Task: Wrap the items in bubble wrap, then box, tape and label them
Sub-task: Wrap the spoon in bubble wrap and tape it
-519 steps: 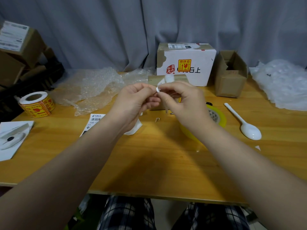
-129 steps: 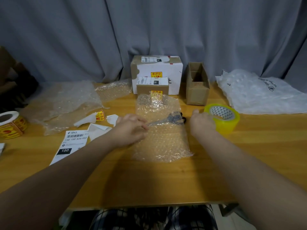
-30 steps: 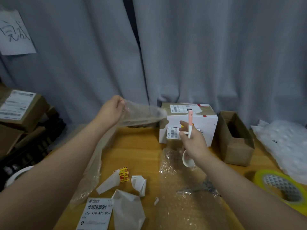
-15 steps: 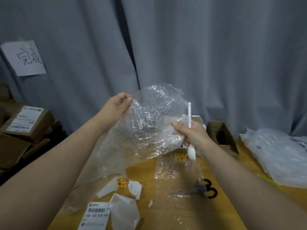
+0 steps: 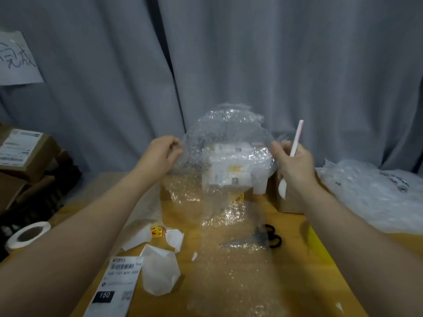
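Observation:
A sheet of bubble wrap [image 5: 224, 143] is held up in the air between both hands. My left hand [image 5: 160, 154] pinches its left edge. My right hand [image 5: 295, 165] grips a white spoon [image 5: 295, 143] with a pink-tipped handle pointing up, and its fingers also hold the sheet's right edge. Through the sheet a white and brown box [image 5: 229, 168] shows blurred. A second bubble wrap sheet [image 5: 231, 266] lies flat on the wooden table [image 5: 178, 213], with black-handled scissors [image 5: 258, 239] under it.
A shipping label [image 5: 116, 284], white backing scraps [image 5: 160, 271] and a yellow sticker [image 5: 156, 232] lie at the left front. A label roll [image 5: 27, 234] sits far left, brown boxes [image 5: 20, 154] behind it. A plastic bag [image 5: 375, 193] lies right, an open carton [image 5: 288, 202] behind my right hand.
The hands have drawn apart and spread the sheet wider, and it now hangs lower in front of the box. The spoon has stayed in my right hand.

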Motion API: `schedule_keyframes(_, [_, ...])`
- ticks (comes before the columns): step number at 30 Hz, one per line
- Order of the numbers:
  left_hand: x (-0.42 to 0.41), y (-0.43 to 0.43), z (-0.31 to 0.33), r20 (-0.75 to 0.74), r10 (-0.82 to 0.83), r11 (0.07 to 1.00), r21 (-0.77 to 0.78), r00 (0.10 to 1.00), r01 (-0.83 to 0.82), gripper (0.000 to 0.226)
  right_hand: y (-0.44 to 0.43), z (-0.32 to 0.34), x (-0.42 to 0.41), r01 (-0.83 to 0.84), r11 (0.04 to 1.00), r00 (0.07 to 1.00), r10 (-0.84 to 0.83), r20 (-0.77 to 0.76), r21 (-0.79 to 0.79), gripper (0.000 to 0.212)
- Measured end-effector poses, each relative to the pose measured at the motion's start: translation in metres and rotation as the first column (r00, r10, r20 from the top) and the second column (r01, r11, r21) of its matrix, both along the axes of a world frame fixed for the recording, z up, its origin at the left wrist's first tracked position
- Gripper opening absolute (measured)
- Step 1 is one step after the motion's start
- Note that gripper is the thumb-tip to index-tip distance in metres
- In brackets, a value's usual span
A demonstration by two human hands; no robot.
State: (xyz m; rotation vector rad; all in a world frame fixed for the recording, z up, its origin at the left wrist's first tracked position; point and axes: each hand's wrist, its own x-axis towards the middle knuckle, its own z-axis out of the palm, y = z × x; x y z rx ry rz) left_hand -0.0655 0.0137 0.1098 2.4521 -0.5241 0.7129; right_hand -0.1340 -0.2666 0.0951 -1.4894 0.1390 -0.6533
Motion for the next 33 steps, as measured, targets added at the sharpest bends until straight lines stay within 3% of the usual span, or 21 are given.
schedule_keyframes(2, [0.002,-0.002,0.003,0.148,0.17,0.985,0.015,0.974,-0.174,0.01,-0.001,0.002,-0.001,-0.027,1.0,1.0,0.027,0.013,-0.008,0.008])
schedule_keyframes(4, [0.002,0.0,0.008,0.241,0.258,0.965,-0.107,0.936,-0.239,0.011,-0.001,0.002,-0.002,-0.093,0.995,0.996,0.093,-0.007,-0.047,0.01])
schedule_keyframes(7, [0.004,0.007,0.013,0.096,0.131,0.919,-0.386,0.987,-0.085,0.016,0.003,-0.003,0.0,-0.164,0.985,0.986,0.162,-0.044,-0.06,0.025])
schedule_keyframes(11, [0.012,0.017,0.008,-0.065,-0.064,0.635,-0.773,0.996,-0.009,0.03,0.012,-0.016,0.009,-0.334,0.941,0.938,0.327,-0.113,-0.054,0.033])
schedule_keyframes(13, [0.013,0.025,-0.001,-0.09,-0.103,0.577,-0.816,0.991,-0.014,0.031,0.017,-0.025,0.013,-0.433,0.886,0.897,0.407,-0.171,-0.163,0.036])
schedule_keyframes(15, [0.013,0.032,-0.012,-0.081,-0.158,0.574,-0.819,0.984,0.024,0.018,0.023,-0.036,0.017,-0.504,0.823,0.861,0.453,-0.232,-0.262,0.044])
schedule_keyframes(18, [0.021,0.043,-0.03,-0.108,-0.236,0.527,-0.849,0.966,0.034,0.028,0.031,-0.052,0.022,-0.546,0.81,0.826,0.479,-0.296,-0.213,0.044])
schedule_keyframes(20, [0.032,0.054,-0.047,-0.186,-0.205,0.536,-0.843,0.961,-0.049,0.031,0.037,-0.061,0.027,-0.505,0.842,0.834,0.419,-0.358,-0.19,0.034])
schedule_keyframes(22, [0.046,0.063,-0.07,-0.27,-0.063,0.609,-0.773,0.961,-0.178,0.03,0.044,-0.065,0.028,-0.473,0.836,0.828,0.314,-0.464,-0.278,0.023])
schedule_keyframes(24, [0.059,0.066,-0.091,-0.334,0.094,0.717,-0.631,0.938,-0.297,0.027,0.051,-0.067,0.025,-0.471,0.789,0.816,0.22,-0.535,-0.394,0.027])
schedule_keyframes(27, [0.077,0.061,-0.117,-0.488,0.114,0.865,-0.379,0.865,-0.328,0.068,0.061,-0.075,0.02,-0.527,0.721,0.779,0.197,-0.595,-0.45,0.033])
schedule_keyframes(29, [0.088,0.056,-0.131,-0.653,0.184,0.951,-0.07,0.735,-0.3,0.092,0.065,-0.084,0.019,-0.552,0.709,0.762,0.216,-0.61,-0.438,0.037])
schedule_keyframes(31, [0.095,0.058,-0.142,-0.677,0.459,0.888,0.352,0.575,-0.295,0.094,0.067,-0.092,0.018,-0.562,0.732,0.726,0.213,-0.654,-0.386,0.027])
schedule_keyframes(32, [0.093,0.056,-0.142,-0.65,0.534,0.845,0.419,0.54,-0.332,0.09,0.067,-0.096,0.016,-0.592,0.729,0.68,0.223,-0.699,-0.344,0.025])
schedule_keyframes(33, [0.087,0.054,-0.139,-0.61,0.558,0.83,0.405,0.563,-0.384,0.084,0.068,-0.099,0.012,-0.638,0.71,0.622,0.247,-0.743,-0.298,0.024])
